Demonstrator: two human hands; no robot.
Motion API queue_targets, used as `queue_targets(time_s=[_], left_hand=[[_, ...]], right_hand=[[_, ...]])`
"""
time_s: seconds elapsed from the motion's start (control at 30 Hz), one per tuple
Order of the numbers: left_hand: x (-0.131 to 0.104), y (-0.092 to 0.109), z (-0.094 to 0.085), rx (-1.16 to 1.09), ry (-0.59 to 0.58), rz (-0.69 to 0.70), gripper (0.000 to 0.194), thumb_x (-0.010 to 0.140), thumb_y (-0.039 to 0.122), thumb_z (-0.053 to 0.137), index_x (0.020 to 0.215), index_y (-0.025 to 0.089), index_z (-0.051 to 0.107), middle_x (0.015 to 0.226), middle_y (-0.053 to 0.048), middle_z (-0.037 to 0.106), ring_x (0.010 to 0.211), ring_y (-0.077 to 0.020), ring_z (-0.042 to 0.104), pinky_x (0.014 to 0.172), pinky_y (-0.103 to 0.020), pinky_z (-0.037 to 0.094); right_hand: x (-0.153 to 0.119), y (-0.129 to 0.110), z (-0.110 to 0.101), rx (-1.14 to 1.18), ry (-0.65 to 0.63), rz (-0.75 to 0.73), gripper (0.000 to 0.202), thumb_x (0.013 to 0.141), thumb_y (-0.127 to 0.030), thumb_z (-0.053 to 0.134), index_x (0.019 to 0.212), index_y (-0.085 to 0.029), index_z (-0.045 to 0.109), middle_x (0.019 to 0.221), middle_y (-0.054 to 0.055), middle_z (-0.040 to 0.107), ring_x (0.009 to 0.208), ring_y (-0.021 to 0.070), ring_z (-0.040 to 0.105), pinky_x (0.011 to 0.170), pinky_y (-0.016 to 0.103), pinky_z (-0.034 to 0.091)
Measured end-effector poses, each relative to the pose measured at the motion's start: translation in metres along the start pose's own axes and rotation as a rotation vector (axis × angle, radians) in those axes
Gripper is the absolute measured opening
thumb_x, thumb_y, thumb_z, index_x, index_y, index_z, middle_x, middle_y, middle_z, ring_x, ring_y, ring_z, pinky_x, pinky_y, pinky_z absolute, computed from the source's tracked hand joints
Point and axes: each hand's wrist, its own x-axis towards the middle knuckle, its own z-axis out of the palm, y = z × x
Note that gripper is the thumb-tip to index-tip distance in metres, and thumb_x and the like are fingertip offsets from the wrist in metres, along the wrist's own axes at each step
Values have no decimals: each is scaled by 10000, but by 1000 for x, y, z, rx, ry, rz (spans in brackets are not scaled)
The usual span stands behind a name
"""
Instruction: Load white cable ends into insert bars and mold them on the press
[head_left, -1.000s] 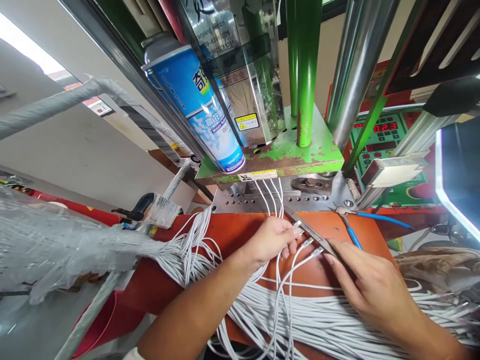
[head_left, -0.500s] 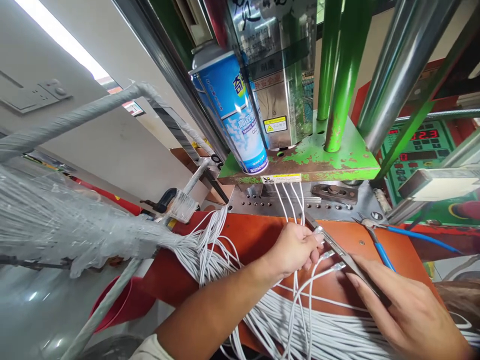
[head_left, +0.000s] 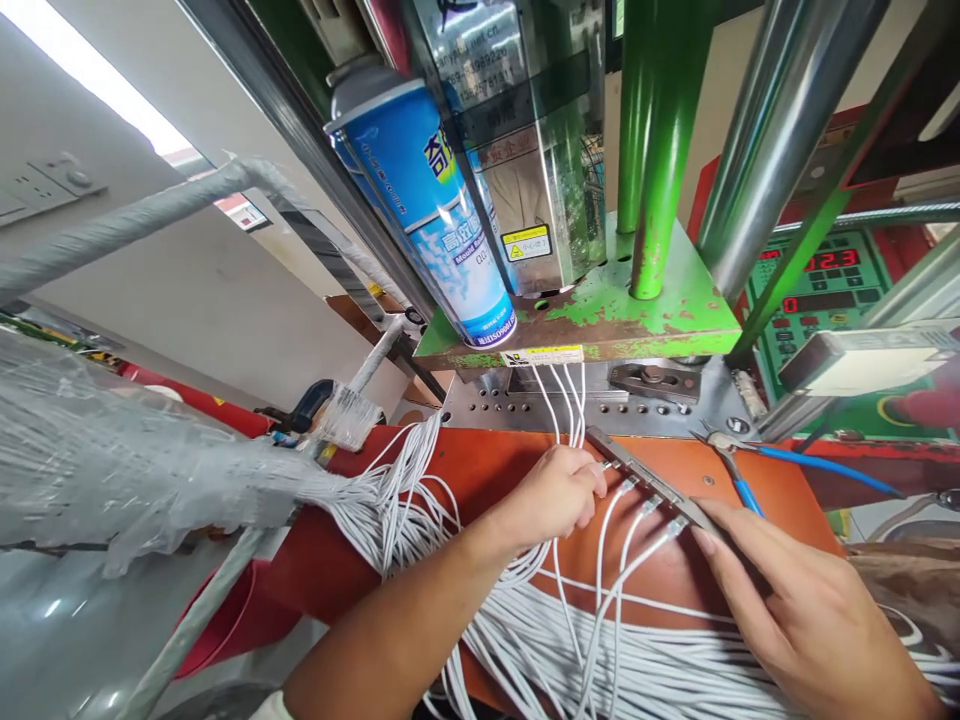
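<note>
My right hand grips the near end of a narrow metal bar, which slants across the orange work surface. Three white cables with clear plugs sit along the bar's left edge. My left hand is closed in a pinch by the bar's far end, on a white cable whose plug tip shows at the bar; the fingers hide most of it. Below both hands spreads a thick bundle of white cables. Behind the bar, several white cables run out from under the green press plate.
A blue spray can stands on the green press plate. Blue-handled pliers lie right of the bar. A control panel is at the right. Wrapped cables hang over a rail at the left.
The plug that my left hand held now sits in the bar beside the other two. That hand has moved to the bar's far end with another cable. The view has shifted slightly.
</note>
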Motion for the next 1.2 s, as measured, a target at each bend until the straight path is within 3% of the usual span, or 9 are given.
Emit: queue_targets(time_s=[0.17,0.33,0.4,0.47,0.53,0.57,0.73,1.03,1.2], left_hand=[[3,1,3,-43,-73,-22,247,898,203,445,657,189,496,445,52,466,379,-76,367,436,-196,271],[1,0,7,219,17,180,386,997,276,421,624,189,468,520,28,491,490,-100,448,528,-236,311],[-5,5,8,466,116,266,399,1030,305,415,661,187,511,609,-6,579,572,-134,527,576,-265,337],[-15,11,12,720,306,336,340,1041,308,437,760,184,584,736,-43,662,678,-182,601,623,-299,357],[-27,16,17,896,474,419,266,1038,294,471,850,187,626,822,-57,696,750,-209,640,656,-322,370],[-33,17,20,943,501,466,250,1035,291,486,858,192,633,832,-51,699,760,-210,648,662,-328,374],[-47,12,35,1037,331,570,309,1042,342,504,813,207,661,804,-35,707,767,-209,677,657,-338,408],[-37,10,43,1046,201,411,256,986,275,510,835,180,692,833,-68,738,734,-241,695,609,-354,431],[-36,14,41,1035,174,371,283,1005,319,498,863,183,702,848,-82,744,758,-244,704,659,-339,458]], right_hand=[[4,-3,-4,102,-73,-38,273,1076,-314,469,1313,-219,566,1124,38,708,882,152,700,778,277,507],[6,-3,-6,203,-160,-38,250,1082,-291,466,1311,-257,558,1082,15,707,861,130,695,749,244,511],[6,-3,-4,156,-132,13,233,1086,-318,455,1282,-260,566,1080,21,708,862,148,694,752,266,513],[5,-5,-1,72,-106,60,237,1092,-347,428,1254,-253,574,1084,39,705,862,179,691,747,303,509],[5,-7,3,5,-106,70,250,1095,-356,401,1229,-242,579,1069,53,702,857,201,686,732,325,498],[4,-8,4,-15,-105,61,250,1096,-352,394,1215,-234,580,1051,57,701,849,205,684,720,327,491],[5,-11,4,-41,-77,7,242,1091,-317,390,1179,-196,581,957,67,689,802,206,671,694,321,473],[10,-7,-1,105,-102,-103,204,1058,-217,447,1204,-181,585,882,65,667,755,185,648,672,301,482],[8,-7,1,91,-107,-89,232,1055,-259,439,1182,-200,624,927,86,707,779,200,686,677,298,513]])
